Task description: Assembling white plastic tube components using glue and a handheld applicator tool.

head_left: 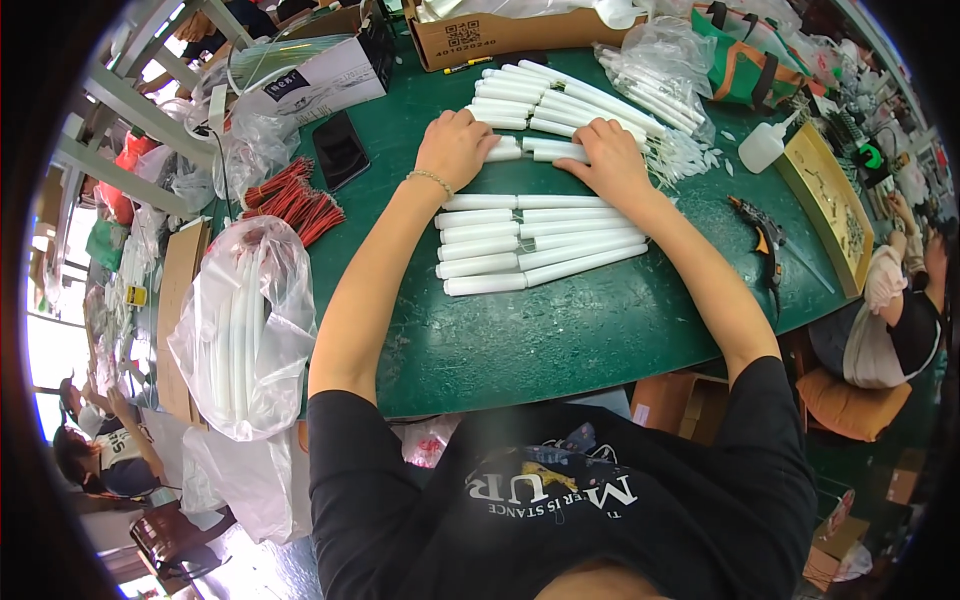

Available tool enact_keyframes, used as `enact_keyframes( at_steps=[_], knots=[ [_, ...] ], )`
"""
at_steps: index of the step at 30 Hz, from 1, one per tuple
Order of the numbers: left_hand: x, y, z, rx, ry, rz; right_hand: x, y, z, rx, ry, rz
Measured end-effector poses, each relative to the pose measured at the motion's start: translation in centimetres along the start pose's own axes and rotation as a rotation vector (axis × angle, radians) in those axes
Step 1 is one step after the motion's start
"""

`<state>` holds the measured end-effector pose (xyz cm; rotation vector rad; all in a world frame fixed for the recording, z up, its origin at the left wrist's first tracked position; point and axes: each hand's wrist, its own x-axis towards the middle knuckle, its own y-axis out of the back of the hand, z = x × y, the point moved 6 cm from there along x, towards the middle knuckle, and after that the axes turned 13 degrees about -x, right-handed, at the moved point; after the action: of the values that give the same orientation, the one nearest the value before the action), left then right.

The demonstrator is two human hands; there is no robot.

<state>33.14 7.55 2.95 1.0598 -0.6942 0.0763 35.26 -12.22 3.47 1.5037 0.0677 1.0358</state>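
On the green table, a row of slim white tubes (545, 200) with thicker end pieces lies in front of my hands. A second bunch of white tubes (570, 95) lies just beyond them. My left hand (452, 150) is curled over the thick end piece (503, 149) of one tube. My right hand (615, 165) grips the long part (555, 150) of a white tube, its thumb along the near side. A narrow gap shows between these two parts. The fingertips of both hands are partly hidden.
A black phone (341, 150) and red wires (295, 203) lie left, near a plastic bag of white tubes (240, 330). At right are a glue gun (762, 245), a white squeeze bottle (765, 147) and a yellow tray (825, 200). Cardboard box (540, 38) stands behind; people sit at both sides.
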Motion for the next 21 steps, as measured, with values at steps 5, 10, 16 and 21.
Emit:
enact_keyframes(
  at_steps=[5,10,16,21],
  knots=[
    [0.3,-0.6,0.2,-0.170,0.179,-0.295,-0.4,0.8,-0.1,0.116,0.006,-0.203],
    [1.3,-0.4,-1.1,-0.105,-0.036,0.050,0.8,0.6,1.2,0.111,-0.027,0.145],
    [2.2,-1.5,-1.4,-0.144,0.109,-0.244,0.7,-0.8,1.6,0.248,0.047,0.008],
    [0.2,-1.0,-1.9,-0.318,0.215,-0.332,0.2,-0.7,0.9,0.288,0.053,-0.197]
  ],
)
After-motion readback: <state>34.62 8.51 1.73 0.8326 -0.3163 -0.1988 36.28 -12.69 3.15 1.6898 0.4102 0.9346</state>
